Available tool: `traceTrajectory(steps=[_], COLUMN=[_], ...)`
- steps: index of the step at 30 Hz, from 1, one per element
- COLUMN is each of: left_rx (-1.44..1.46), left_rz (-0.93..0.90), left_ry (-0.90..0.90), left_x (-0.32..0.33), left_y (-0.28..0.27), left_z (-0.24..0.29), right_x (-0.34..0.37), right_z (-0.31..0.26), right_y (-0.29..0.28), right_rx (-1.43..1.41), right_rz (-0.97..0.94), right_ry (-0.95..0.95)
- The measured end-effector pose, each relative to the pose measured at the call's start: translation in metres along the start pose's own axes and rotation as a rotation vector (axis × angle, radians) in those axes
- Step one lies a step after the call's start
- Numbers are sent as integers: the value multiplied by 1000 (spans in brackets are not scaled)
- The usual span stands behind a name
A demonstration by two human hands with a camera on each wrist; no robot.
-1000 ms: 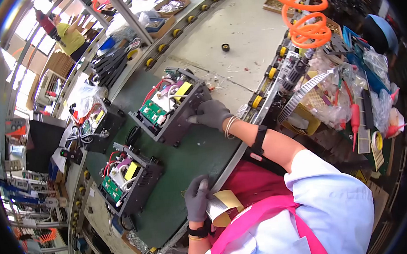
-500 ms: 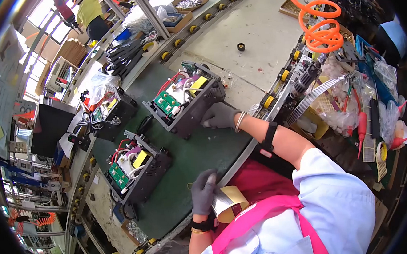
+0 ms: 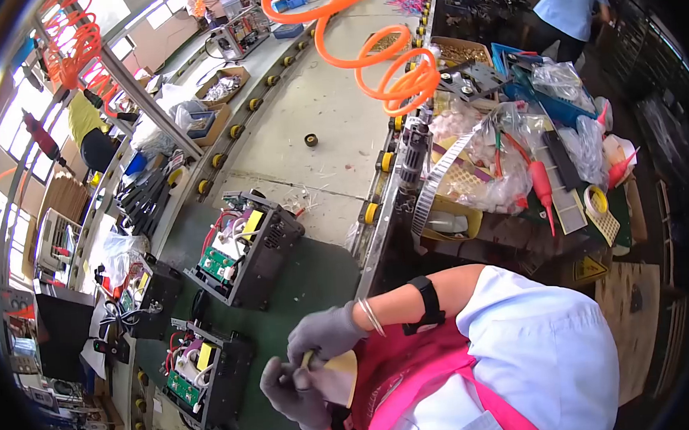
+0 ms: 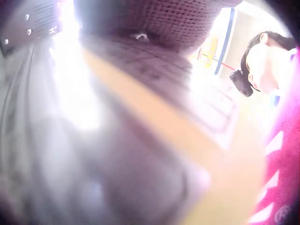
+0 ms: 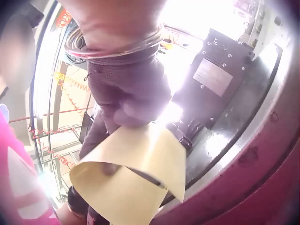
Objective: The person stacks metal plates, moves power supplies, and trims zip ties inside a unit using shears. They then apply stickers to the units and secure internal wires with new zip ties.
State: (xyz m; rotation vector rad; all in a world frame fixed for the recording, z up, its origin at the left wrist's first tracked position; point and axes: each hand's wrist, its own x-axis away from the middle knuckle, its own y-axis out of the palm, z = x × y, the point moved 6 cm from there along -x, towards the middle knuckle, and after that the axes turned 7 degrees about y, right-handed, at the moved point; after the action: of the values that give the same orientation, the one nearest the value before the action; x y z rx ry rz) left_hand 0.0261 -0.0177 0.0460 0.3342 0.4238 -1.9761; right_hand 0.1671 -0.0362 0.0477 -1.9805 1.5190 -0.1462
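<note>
In the head view, my gloved left hand [image 3: 295, 398] holds a curled sheet of labels [image 3: 342, 379] close in front of the apron. My gloved right hand [image 3: 325, 334] has its fingertips at the upper edge of that sheet and pinches it there. The pale yellow backing of the sheet [image 5: 129, 159] bends into a loop in the right wrist view, below the right hand [image 5: 131, 93]. Printed lines on it show blurred in the left wrist view. Beyond the hands stand two open-topped electronic units [image 3: 255, 253] [image 3: 212, 376] with green boards and wires, both untouched.
A third unit [image 3: 146, 297] with a coiled cable stands at the left. An orange coiled air hose [image 3: 399, 75] hangs over the conveyor. On the right, a cluttered bench holds plastic bags, red bottles [image 3: 542, 189] and a tape roll [image 3: 597, 200]. A black roll [image 3: 311, 140] lies further up.
My right hand has left the side of the farther unit and come back to the label sheet at the left hand. The head view has swung to the right.
</note>
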Motion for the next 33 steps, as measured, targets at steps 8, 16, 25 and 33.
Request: traceTrajectory(steps=[8, 16, 25, 33], left_rx=[-168, -184, -60, 127], left_rz=[-277, -146, -97, -82], left_ry=[-207, -142, -197, -181], left_x=[3, 8, 10, 6], left_y=[-16, -11, -11, -10], left_z=[-2, 16, 8, 19], right_x=[14, 17, 16, 8], right_z=[-41, -42, -47, -42], right_y=[-48, -11, -13, -25], right_rx=[364, 176, 277, -73], right_rz=[475, 234, 281, 201], right_ry=[-140, -131, -119, 46])
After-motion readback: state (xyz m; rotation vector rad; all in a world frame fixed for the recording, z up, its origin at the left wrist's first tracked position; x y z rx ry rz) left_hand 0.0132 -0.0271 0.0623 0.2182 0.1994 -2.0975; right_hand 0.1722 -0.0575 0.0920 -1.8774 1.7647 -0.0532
